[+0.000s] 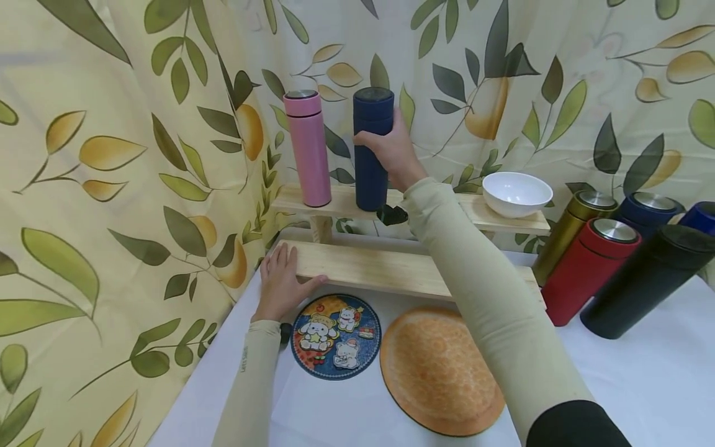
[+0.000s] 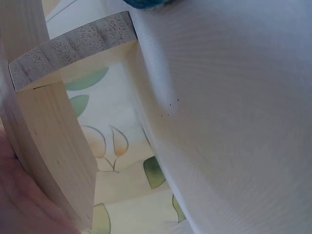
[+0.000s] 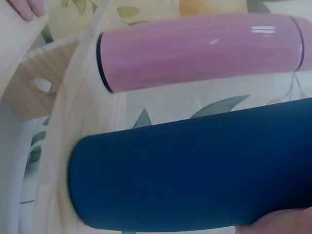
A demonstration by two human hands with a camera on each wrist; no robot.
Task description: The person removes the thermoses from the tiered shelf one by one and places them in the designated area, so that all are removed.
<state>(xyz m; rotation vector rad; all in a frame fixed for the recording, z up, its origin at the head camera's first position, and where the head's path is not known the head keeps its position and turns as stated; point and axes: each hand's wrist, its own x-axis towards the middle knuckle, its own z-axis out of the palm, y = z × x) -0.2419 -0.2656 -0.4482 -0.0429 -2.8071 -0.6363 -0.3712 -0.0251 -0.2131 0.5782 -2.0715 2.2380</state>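
My right hand (image 1: 393, 152) grips a dark blue thermos (image 1: 370, 174) round its upper half. The thermos stands upright at the upper shelf of a two-step wooden rack (image 1: 368, 264). In the right wrist view the base of the blue thermos (image 3: 170, 180) meets the pale wood. To its left a pink thermos (image 1: 310, 155) stands upright on the same shelf, a small gap between them. My left hand (image 1: 281, 282) rests on the left end of the lower shelf, fingers on top and thumb along the front edge. Most of that hand is out of the left wrist view.
A white bowl (image 1: 516, 194) sits at the upper shelf's right end. Right of the rack stand several thermoses, among them a red one (image 1: 589, 267) and a black one (image 1: 642, 285). In front lie a round cartoon-decorated mat (image 1: 357, 310) and a bread-patterned round mat (image 1: 441, 372).
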